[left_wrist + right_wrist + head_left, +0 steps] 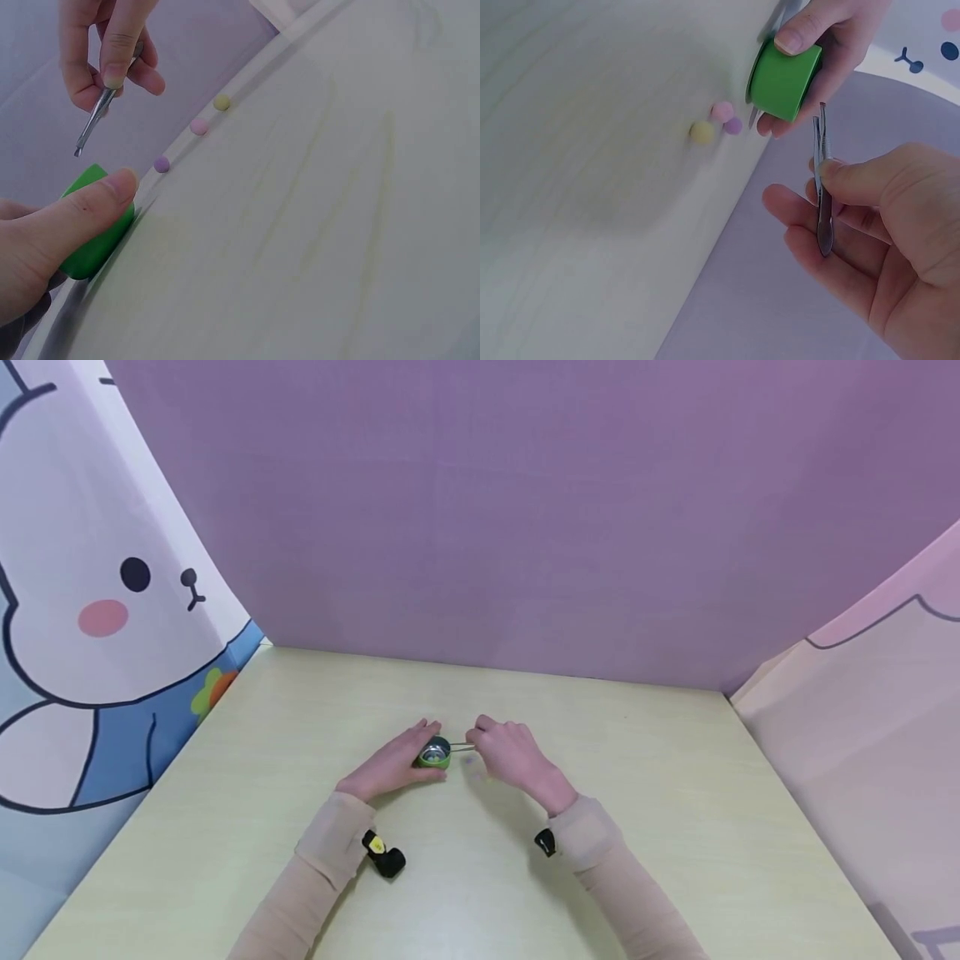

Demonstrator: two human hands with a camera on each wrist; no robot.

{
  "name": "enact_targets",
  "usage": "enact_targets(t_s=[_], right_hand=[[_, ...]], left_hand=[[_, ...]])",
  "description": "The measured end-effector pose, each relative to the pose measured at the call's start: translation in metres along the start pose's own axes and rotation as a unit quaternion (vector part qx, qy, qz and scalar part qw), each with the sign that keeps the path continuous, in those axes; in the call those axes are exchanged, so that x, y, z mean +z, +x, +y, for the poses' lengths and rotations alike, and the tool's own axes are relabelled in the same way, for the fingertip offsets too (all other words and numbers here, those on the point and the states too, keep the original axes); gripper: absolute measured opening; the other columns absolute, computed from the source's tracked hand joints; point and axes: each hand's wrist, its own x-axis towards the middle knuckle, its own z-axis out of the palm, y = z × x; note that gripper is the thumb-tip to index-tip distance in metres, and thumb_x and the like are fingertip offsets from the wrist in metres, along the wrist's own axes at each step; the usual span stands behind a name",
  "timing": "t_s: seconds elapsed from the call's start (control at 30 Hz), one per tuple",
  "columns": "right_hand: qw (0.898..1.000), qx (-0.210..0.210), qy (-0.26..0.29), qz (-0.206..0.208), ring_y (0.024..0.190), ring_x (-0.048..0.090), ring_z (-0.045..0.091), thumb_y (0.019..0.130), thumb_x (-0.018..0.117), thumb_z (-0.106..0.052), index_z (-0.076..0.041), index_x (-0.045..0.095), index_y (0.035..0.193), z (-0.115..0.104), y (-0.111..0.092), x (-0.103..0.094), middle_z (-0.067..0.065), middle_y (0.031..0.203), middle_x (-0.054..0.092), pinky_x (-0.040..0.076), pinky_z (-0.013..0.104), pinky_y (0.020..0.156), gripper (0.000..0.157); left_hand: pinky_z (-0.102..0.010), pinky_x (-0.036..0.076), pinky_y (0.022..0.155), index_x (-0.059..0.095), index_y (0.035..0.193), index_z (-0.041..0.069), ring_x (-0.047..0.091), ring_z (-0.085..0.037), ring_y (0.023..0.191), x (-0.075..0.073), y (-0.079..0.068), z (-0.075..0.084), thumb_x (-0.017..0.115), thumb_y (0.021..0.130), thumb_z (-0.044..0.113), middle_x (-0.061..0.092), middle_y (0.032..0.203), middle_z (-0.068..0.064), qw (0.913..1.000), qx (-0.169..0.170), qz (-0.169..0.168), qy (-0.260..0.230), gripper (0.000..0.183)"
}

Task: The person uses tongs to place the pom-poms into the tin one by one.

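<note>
My left hand point(392, 764) holds a small round green cup point(434, 755) standing on the table, with the thumb on one side and the fingers on the other. Its inside looks like shiny metal in the head view. Metal tweezers point(823, 187) are pinched between the thumb and fingers of my right hand point(513, 753). Their tips point at the cup and stand slightly apart, with nothing between them. Three small balls lie on the table near the cup: a purple ball point(161, 164), a pink ball point(199, 127) and a yellow ball point(222, 102).
The pale wood table point(675, 827) meets a purple panel point(525, 527) at its back edge. A cartoon-printed panel point(105, 527) stands along the left side, and a pinkish panel point(885, 718) along the right. Beige sleeves with black wrist cameras cover both forearms.
</note>
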Motion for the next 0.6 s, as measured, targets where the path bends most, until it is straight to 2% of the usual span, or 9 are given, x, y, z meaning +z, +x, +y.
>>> enact_targets(t_s=[0.13,0.23,0.6], right_hand=[[1.000,0.001,-0.012,0.009,0.060,0.055,0.010,0.085,0.076,-0.009,-0.013,0.073,0.111,0.003,-0.003,0.000,0.002,0.102,0.069,0.044,0.018,0.046,0.027],[1.000,0.001,-0.014,0.018,0.057,0.052,0.009,0.088,0.072,-0.007,-0.012,0.074,0.107,0.004,-0.006,-0.001,0.002,0.099,0.069,0.043,0.018,0.044,0.020],[0.999,-0.006,-0.017,0.044,0.053,0.045,0.008,0.091,0.067,-0.004,-0.010,0.076,0.099,0.011,-0.025,0.001,0.003,0.092,0.069,0.035,0.017,0.040,0.014]], left_hand=[[-0.060,0.027,0.122,0.025,0.157,0.007,0.021,-0.040,0.153,0.000,0.000,0.000,0.071,0.088,0.049,0.020,0.164,-0.021,1.0000,0.003,0.001,0.001,0.093],[-0.060,0.027,0.122,0.025,0.157,0.007,0.021,-0.040,0.152,0.000,0.001,0.000,0.071,0.088,0.049,0.019,0.164,-0.021,1.0000,0.002,0.000,0.004,0.093],[-0.059,0.026,0.122,0.024,0.158,0.009,0.022,-0.041,0.152,0.001,0.001,0.000,0.070,0.088,0.049,0.018,0.165,-0.021,1.0000,-0.004,0.000,0.008,0.093]])
